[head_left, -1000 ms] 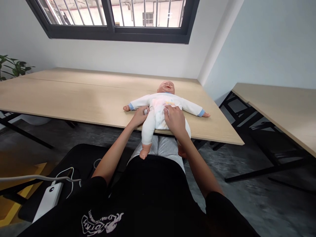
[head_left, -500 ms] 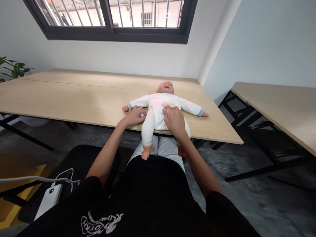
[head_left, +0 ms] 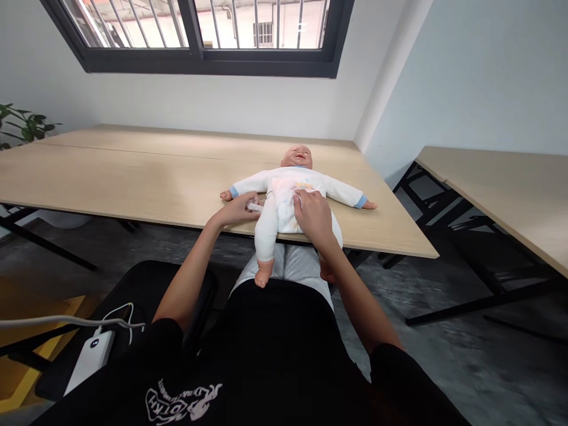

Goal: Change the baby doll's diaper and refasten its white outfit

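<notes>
Baby doll [head_left: 295,174] lies on its back on the wooden table [head_left: 146,177], near the table's right end, with its head toward the far edge and both arms spread out over the tabletop. It wears a white top with blue cuffs, and its white-covered legs hang over the table's near edge; one bare foot shows clearly below that edge, while the other is partly hidden by the person's right forearm. Around the hips sits a white printed diaper [head_left: 286,208], just inside the table's near edge. At that same edge, the left hand [head_left: 239,210] pinches a white strip [head_left: 254,206] beside the doll's hip; whether the strip joins the diaper cannot be told. The right hand [head_left: 313,214] rests over the diaper's front, fingers bent against it, and whether it grips the material or only presses cannot be seen. Beyond the table's far edge, a dark-framed window [head_left: 266,64] is set in the wall. Off the table's left end stands a leafy plant [head_left: 30,125]; below its near edge, on a black chair [head_left: 155,284], lies a white power bank [head_left: 92,358].
</notes>
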Tool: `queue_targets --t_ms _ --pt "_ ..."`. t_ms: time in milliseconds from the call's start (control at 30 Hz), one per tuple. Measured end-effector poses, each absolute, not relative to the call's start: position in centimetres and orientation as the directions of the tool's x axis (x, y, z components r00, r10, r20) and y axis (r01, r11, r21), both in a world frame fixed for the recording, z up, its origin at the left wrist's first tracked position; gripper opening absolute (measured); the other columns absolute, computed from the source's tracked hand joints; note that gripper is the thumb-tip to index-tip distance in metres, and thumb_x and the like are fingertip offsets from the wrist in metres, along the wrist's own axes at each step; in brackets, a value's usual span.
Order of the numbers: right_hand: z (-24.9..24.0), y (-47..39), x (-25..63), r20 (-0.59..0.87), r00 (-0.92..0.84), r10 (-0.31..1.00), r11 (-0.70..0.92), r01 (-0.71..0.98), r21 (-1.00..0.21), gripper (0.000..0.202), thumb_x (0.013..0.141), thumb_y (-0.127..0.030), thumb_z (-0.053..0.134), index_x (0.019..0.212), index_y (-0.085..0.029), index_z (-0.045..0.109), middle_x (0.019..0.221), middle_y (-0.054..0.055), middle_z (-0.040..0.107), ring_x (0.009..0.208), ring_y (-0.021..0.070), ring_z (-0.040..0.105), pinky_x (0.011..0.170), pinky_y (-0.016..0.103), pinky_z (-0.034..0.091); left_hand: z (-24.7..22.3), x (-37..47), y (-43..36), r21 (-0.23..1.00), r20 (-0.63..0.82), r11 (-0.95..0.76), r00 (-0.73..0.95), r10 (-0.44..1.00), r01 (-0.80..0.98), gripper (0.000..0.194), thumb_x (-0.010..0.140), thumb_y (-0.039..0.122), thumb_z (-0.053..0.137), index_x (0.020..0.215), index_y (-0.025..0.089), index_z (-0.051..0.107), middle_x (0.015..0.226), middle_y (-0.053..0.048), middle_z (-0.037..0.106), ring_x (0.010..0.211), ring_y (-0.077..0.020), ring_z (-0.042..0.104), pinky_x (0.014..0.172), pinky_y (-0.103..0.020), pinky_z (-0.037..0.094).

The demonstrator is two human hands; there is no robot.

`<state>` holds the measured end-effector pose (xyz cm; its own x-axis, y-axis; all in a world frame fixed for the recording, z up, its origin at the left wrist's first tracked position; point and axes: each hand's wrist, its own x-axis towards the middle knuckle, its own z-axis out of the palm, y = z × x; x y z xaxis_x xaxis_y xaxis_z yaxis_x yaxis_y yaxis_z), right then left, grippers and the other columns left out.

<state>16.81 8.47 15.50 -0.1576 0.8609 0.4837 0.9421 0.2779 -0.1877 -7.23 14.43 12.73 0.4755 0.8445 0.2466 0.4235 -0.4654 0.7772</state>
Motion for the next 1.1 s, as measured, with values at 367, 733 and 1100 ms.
queue_targets --t_ms 367,733,1100 --pt "15.2 8.6 17.0 0.489 -0.168 0.856 0.284 0.943 -0.173 0.042 0.11 -0.023 0.034 0.136 -0.011 0.065 0.128 0.014 0.072 0.115 0.0317 0.062 0.096 0.041 0.045 12.2 -6.5 15.6 0.355 0.319 -0.642 0.558 0.766 0.679 0.014 0.076 0.022 0.061 0.084 0.019 0.072 0.083 -0.007 0.067 0.091 -0.0287 0.061 0.085 -0.038 0.047" --pt "15.4 8.5 16.9 0.475 -0.157 0.866 0.266 0.949 -0.17 0.042 0.111 -0.024 0.034 0.135 -0.01 0.065 0.123 0.015 0.073 0.115 0.0311 0.061 0.095 0.041 0.045 11.3 -7.8 15.9 0.469 0.414 -0.606 0.446 0.793 0.643 0.01 0.081 0.02 0.061 0.084 0.017 0.07 0.091 -0.007 0.07 0.088 -0.0255 0.063 0.084 -0.037 0.049" --pt "15.1 8.6 16.9 0.498 -0.161 0.852 0.282 0.942 -0.179 0.042 0.11 -0.024 0.034 0.135 -0.01 0.065 0.125 0.015 0.073 0.115 0.031 0.061 0.097 0.041 0.045 11.2 -8.6 15.1 0.659 0.571 -0.524 0.094 0.816 0.54 0.027 0.075 0.014 0.067 0.101 0.019 0.066 0.1 -0.004 0.068 0.08 -0.0165 0.063 0.079 -0.029 0.051"
